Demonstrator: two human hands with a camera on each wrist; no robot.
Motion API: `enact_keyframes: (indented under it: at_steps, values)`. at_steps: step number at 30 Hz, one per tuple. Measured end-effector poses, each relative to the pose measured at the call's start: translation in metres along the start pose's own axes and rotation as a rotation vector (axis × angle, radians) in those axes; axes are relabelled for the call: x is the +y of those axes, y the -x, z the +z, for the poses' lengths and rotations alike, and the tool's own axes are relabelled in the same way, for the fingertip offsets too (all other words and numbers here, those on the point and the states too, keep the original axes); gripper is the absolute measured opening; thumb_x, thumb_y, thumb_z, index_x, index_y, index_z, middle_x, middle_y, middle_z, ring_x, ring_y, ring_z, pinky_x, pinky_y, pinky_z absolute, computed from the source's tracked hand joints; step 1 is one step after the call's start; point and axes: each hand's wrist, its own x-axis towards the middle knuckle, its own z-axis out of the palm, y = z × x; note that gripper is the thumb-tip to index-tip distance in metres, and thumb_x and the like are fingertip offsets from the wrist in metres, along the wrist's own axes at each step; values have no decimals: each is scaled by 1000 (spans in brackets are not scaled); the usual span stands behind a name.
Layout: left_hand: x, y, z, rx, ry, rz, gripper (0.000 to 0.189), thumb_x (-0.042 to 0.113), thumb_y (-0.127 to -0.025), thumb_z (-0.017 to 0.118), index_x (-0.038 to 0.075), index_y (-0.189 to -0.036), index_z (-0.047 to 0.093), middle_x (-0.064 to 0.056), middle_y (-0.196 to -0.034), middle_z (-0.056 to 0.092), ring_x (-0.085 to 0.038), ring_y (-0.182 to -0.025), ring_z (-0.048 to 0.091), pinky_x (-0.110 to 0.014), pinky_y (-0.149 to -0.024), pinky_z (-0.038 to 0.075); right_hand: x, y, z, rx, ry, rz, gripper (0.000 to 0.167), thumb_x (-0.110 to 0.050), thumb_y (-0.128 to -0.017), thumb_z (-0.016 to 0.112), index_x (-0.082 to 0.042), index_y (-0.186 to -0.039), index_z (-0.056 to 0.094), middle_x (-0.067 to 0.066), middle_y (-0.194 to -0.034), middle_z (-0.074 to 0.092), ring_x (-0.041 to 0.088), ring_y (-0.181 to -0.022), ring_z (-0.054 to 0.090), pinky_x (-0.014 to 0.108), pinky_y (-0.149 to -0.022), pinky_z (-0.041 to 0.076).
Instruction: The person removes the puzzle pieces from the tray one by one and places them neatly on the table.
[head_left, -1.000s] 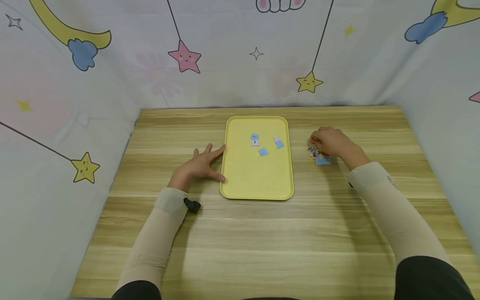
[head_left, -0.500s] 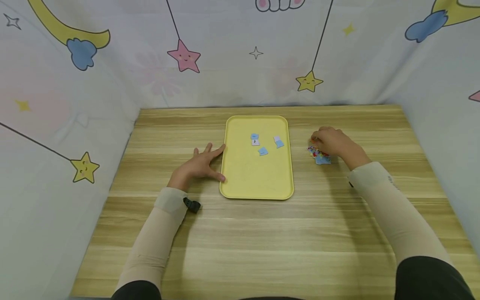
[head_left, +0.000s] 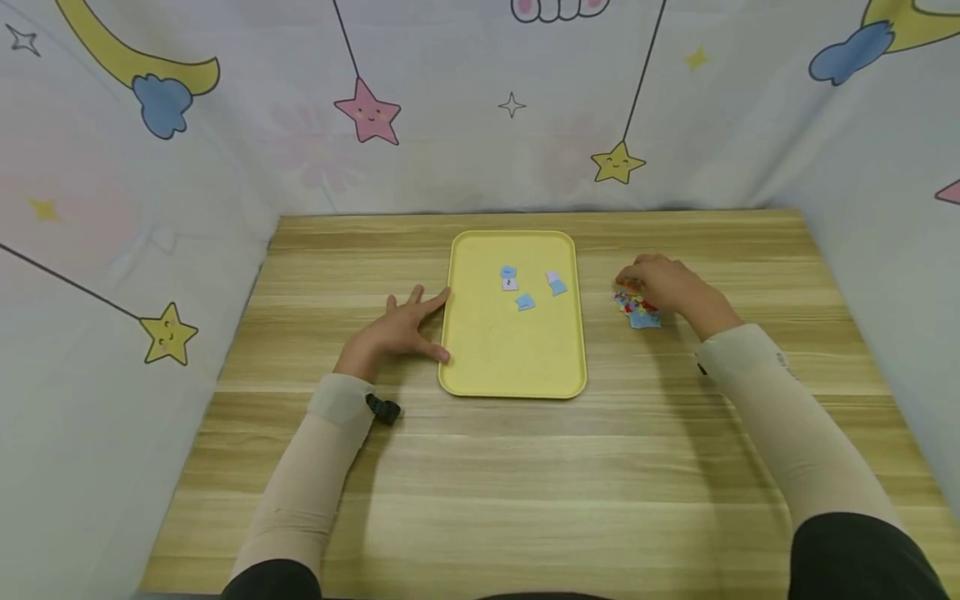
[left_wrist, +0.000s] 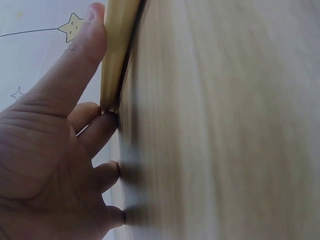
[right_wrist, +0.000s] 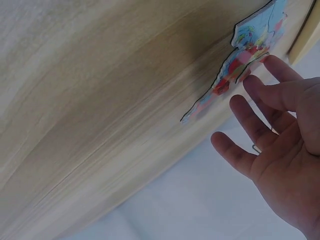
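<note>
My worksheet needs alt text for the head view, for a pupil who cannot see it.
A person's right hand is at a small cluster of flat multicoloured pieces on a light wood-grain table. The left hand touches the left edge of a yellow rectangular tray holding small flat blue and white pieces.

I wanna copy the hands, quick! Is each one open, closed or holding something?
Left hand: open, spread wide, touching the edge of the yellow tray.
Right hand: at the puzzle pieces; can't tell whether it pinches one.
</note>
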Motion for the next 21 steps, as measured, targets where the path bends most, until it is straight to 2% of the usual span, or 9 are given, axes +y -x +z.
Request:
enact_keyframes:
  at_steps: [5, 10, 14, 21]
  values:
    - [-1, -1, 0, 3, -7, 3, 126, 48, -78, 93, 22, -171, 13, -14, -175, 11, -32, -161, -14, -61, -122, -22, 0, 1, -2, 3, -3, -12, 25, 0, -105, 59, 0, -126, 74, 23, -119, 70, 47, -116, 63, 69, -98, 50]
    - [1, 0, -1, 9, -6, 1, 126, 47, -77, 93, 22, -171, 14, -17, -175, 11, -31, -161, -14, -61, -122, -21, 2, 4, -3, -8, -11, -9, 25, 2, -105, 59, 2, -125, 74, 24, -119, 70, 46, -115, 63, 64, -98, 51]
    - [3, 1, -2, 6, -2, -4, 126, 46, -77, 94, 21, -171, 14, -18, -175, 10, -32, -161, -14, -62, -122, -21, 3, 6, -5, 0, -37, -13, 27, 7, -103, 56, 3, -124, 73, 24, -116, 70, 44, -113, 64, 62, -99, 51]
    - [3, 2, -1, 9, 3, -4, 125, 46, -77, 94, 21, -171, 14, -18, -175, 11, -32, -161, -13, -62, -121, -21, 9, 6, -1, 5, -92, 3, 32, 8, -104, 48, 8, -127, 70, 27, -123, 69, 45, -118, 62, 61, -105, 48]
